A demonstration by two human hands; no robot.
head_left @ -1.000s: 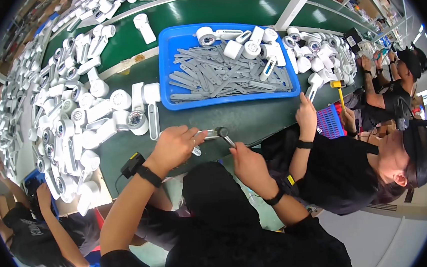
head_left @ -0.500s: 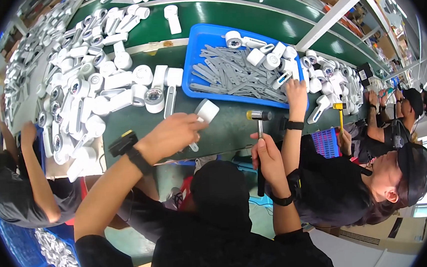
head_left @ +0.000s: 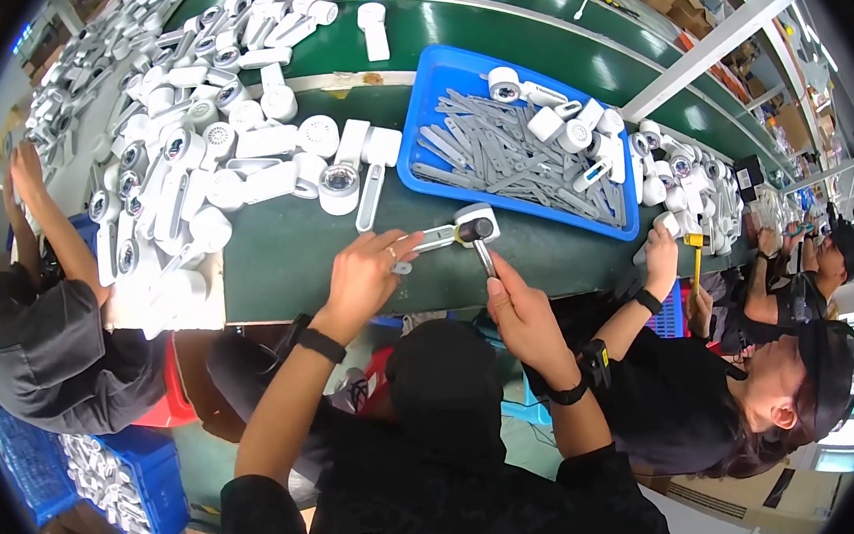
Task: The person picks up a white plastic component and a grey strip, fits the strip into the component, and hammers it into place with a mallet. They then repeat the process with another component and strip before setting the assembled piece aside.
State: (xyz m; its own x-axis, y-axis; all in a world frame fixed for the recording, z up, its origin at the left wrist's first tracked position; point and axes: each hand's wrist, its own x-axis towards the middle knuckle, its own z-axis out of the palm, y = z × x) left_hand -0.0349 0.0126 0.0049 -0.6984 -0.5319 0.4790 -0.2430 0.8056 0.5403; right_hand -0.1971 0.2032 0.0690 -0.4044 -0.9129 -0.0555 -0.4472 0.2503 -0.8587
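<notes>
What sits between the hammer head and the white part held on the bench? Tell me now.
Nothing visible. The right hand holds the hammer with its head right at the white part, which the left hand pins to the green bench.

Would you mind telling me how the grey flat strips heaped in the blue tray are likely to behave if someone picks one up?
The grey strips look thin, flat and straight, so each is probably light and fairly stiff. They lie criss-crossed in a loose heap in the blue tray, so lifting one may drag or shift its neighbours. Being flat, they seem unlikely to roll, though white round parts resting on them might slide off.
</notes>
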